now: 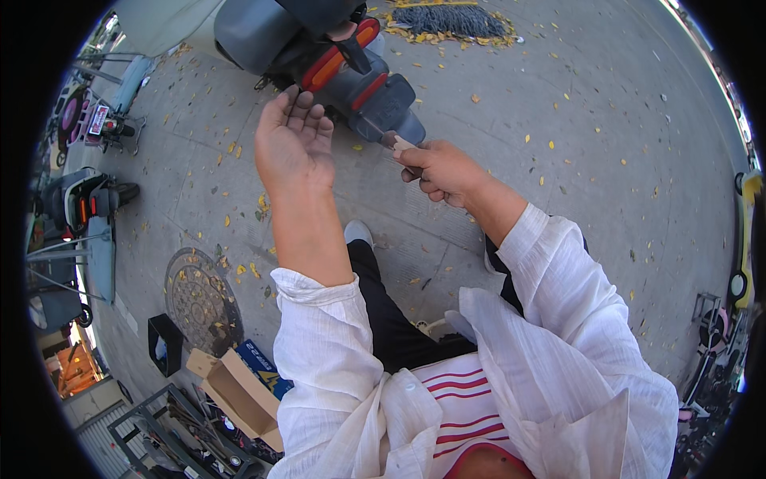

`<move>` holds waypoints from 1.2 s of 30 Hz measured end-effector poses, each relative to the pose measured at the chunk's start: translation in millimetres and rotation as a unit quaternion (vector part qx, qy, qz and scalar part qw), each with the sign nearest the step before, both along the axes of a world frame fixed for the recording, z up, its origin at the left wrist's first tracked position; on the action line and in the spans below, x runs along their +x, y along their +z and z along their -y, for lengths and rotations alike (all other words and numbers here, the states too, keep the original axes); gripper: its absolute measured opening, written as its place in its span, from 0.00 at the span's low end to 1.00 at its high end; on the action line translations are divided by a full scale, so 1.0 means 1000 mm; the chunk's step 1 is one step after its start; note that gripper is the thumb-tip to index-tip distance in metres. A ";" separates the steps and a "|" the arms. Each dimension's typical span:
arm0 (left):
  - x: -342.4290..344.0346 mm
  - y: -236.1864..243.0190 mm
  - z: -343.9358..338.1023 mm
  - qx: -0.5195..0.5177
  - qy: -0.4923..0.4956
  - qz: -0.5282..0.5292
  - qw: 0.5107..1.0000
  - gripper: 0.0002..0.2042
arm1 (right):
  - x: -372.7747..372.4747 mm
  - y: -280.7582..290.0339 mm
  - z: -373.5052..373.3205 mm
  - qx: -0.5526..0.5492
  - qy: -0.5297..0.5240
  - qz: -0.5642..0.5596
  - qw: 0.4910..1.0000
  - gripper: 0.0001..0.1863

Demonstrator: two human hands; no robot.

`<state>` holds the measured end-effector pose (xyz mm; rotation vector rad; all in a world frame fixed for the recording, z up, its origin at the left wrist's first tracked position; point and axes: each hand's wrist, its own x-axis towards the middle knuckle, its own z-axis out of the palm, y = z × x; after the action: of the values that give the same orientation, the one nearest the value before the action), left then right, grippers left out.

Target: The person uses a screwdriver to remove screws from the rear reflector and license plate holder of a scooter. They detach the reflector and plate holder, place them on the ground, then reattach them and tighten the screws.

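My left hand (299,144) is held up with its palm showing and the fingers loosely bent and apart. It holds nothing and is close to the orange-and-red tail light (323,70) of a dark scooter (251,33). To its right, my right hand (444,172) is closed in a pinch around a small pale, flat piece (404,145) whose kind I cannot make out. That piece is just by the tip of the scooter's grey rear mudguard (389,110). Whether it touches the mudguard, I cannot tell. Dark smudges mark the fingers of both hands.
Grey paving with yellow leaves surrounds the scooter; a dark mop head (451,21) lies behind it. A round manhole cover (203,295), an open cardboard box (239,393), a black box-like frame (165,345) and a metal rack (171,431) are on the left. More scooters (76,199) stand beyond.
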<state>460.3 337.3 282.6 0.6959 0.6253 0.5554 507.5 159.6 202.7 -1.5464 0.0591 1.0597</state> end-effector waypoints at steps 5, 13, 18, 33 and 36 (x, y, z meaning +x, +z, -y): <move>0.000 0.001 0.001 0.002 0.007 -0.005 1.000 0.11 | -0.016 0.001 0.001 -0.259 0.180 0.480 0.818 0.18; 0.000 0.002 0.004 0.025 -0.011 -0.014 1.000 0.11 | -0.011 -0.009 0.002 -0.093 0.034 0.369 0.924 0.17; 0.005 -0.034 -0.010 0.255 -0.165 -0.080 0.949 0.12 | 0.006 0.005 0.006 0.044 -0.005 -0.049 0.998 0.21; 0.013 -0.216 -0.083 0.489 -0.250 -0.100 0.830 0.23 | 0.017 0.007 -0.018 0.042 0.053 -0.136 0.988 0.28; 0.024 -0.223 -0.086 0.459 -0.244 -0.063 0.852 0.21 | 0.028 -0.003 -0.027 0.090 0.081 -0.139 0.983 0.28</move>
<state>484.0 423.0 59.1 1.7542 0.2419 0.3032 535.5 186.8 199.5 -1.2483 0.0272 1.3680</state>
